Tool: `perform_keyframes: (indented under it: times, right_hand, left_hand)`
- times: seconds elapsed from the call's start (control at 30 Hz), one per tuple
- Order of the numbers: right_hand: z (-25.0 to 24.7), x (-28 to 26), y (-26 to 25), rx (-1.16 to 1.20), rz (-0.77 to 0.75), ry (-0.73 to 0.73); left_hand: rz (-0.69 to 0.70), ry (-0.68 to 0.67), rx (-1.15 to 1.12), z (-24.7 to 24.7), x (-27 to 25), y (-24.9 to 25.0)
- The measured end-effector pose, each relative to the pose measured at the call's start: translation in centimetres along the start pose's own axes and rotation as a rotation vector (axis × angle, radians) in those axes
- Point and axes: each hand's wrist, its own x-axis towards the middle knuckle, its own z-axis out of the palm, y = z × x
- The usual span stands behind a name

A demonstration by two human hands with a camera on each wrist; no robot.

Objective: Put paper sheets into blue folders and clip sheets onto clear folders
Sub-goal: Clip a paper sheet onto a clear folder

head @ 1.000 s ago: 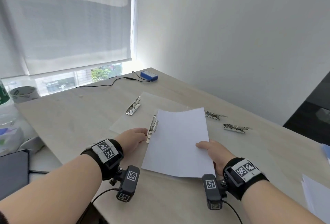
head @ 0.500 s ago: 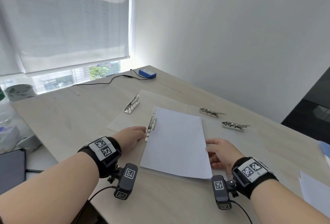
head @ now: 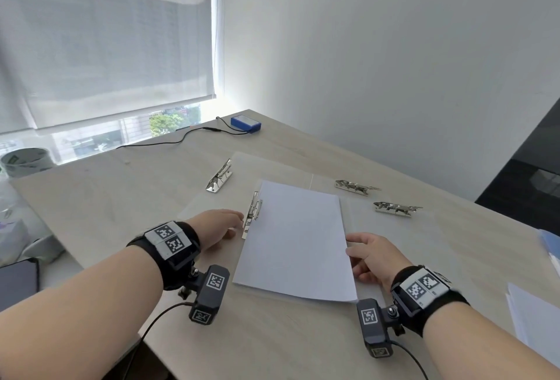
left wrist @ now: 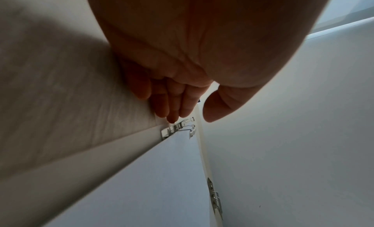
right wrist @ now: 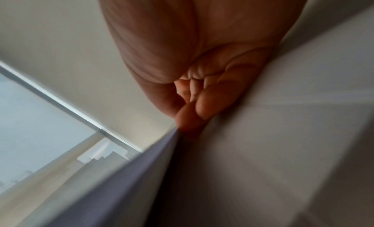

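Between hands: paper sheet, left hand touching clip.

Pale wooden table, clear folders with metal clips beyond the left fingers, white sheet between both hands' fingers, blue box and cable far beyond.

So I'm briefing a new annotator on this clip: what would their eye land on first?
The white paper sheet lying in the middle of the pale wooden table, with the left hand at the silver metal clip on its left edge and the right hand at its right edge. Then the three other silver clips: one beyond the sheet and two to its right.
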Motion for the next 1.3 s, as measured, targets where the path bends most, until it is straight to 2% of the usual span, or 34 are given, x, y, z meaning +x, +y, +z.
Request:
perform_keyframes:
  times: [0.17,0.33,0.43,0.57,0.63,0.77,0.97,1.3]
  right_hand:
    - [-0.1,0.2,0.2,0.019,-0.011,0.022]
    - [0.0,0.5,0.2,0.019,-0.007,0.023]
    - [0.0,0.5,0.3,0.038,-0.006,0.025]
    - [-0.1,0.5,0.3,0.03,-0.011,0.036]
    - [-0.1,0.6,0.4,0.029,-0.012,0.04]
    - [-0.1,0.6,0.4,0.03,-0.015,0.042]
    - [0.0,0.5,0.3,0.013,-0.028,0.043]
    - [0.1,0.5,0.1,0.006,-0.031,0.043]
  left_hand:
    - [-0.095,-0.008,0.197,0.1,1.3,2.6]
    - [0.011,0.02,0.39,1.8,2.1,5.0]
    - [0.012,0.049,0.49,2.2,2.7,5.3]
    - [0.027,0.106,0.325,2.2,4.1,5.6]
    - [-0.019,0.149,0.064,1.8,4.0,5.2]
    - [0.048,0.053,-0.16,0.5,4.3,3.2]
    - [0.135,0.02,0.095,-0.1,3.5,1.5]
    - [0.197,0.052,0.265,0.0,4.0,0.1]
